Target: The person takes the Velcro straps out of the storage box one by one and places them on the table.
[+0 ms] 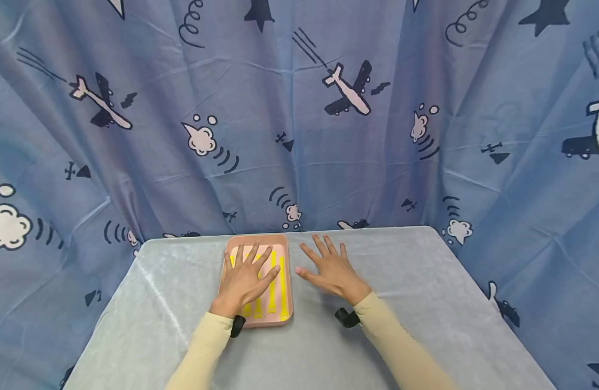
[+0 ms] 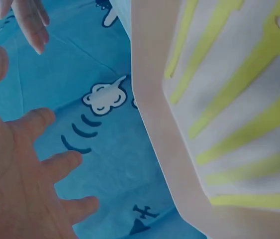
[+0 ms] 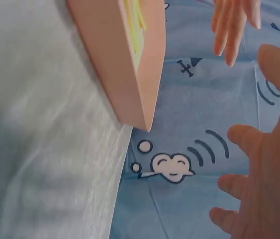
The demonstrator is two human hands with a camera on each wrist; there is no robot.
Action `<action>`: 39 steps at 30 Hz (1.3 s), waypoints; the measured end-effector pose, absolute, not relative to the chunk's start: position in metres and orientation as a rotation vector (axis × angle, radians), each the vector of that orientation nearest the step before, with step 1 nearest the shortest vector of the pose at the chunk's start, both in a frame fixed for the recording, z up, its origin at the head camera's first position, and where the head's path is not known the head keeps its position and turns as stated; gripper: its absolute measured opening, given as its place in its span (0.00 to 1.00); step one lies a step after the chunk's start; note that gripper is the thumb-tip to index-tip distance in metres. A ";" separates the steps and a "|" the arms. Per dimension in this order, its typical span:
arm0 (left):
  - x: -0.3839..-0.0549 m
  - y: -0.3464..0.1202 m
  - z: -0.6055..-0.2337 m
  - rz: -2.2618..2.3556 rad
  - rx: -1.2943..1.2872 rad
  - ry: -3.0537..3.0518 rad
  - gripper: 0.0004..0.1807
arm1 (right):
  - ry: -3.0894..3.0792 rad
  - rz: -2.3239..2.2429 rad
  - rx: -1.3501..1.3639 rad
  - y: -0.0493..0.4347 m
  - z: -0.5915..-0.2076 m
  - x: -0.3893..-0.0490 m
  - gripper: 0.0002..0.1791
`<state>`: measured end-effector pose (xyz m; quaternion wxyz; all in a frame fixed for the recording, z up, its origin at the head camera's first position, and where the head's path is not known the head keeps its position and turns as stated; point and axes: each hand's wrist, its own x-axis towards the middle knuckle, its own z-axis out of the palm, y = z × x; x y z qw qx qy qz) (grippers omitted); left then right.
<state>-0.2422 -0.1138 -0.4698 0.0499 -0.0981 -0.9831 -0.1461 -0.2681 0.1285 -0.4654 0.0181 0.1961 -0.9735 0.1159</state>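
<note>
A shallow pink tray with a white inner floor stands left of the table's middle. Several long, flat yellow pieces lie side by side in it, some with notched ends; one yellow piece has a hole near its end. My left hand hovers above the tray, fingers spread, and covers part of the pieces. In the left wrist view the left hand is apart from the tray and holds nothing. To the tray's right, my right hand is held over the table with spread fingers, also holding nothing.
A table under a pale grey cloth carries the tray, which sits near its back edge. A blue curtain printed with airplanes and clouds hangs behind and around it. Dark wrist devices show at both cuffs.
</note>
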 end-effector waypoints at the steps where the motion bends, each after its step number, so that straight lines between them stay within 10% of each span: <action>1: -0.242 -0.116 -0.471 -0.448 -0.296 -2.987 0.36 | -3.026 0.362 0.612 0.126 -0.466 -0.268 0.43; 39: -0.217 -0.181 -0.512 -0.803 0.032 -2.913 0.34 | -2.903 0.418 0.940 0.064 -0.475 -0.256 0.36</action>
